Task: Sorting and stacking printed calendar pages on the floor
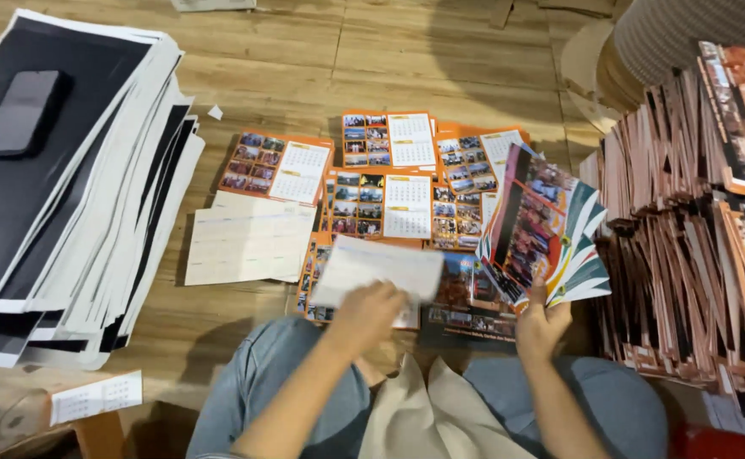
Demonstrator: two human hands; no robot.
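Nearest the camera, the person's knees in grey-blue trousers (279, 374) fill the bottom edge of the wooden floor (245, 76), with a beige cloth (427, 421) between them. The left hand (365, 313) is closed on a pale sheet (381, 270), fingers curled over its near edge; the sheet's long axis runs left to right, tilting slightly down to the right, and it is blurred, so its print cannot be read. The right hand (542, 321) grips a fanned bundle of colourful printed cards (542, 229), thumb across the near end; the bundle stands roughly upright, its long axis pointing away and a little left. Under and beyond both hands, orange calendar sheets (385, 183) lie spread in overlapping rows in the middle of the floor, and a pale blank sheet (249, 240) lies just left of them. A tall stack of black-and-white sheets (92, 212) crowds the left edge, a dark phone (24, 112) lying on top. Leaning stacks of copper-edged prints (687, 255) wall off the right edge, cut off by the frame. Bare floor remains at the far edge.
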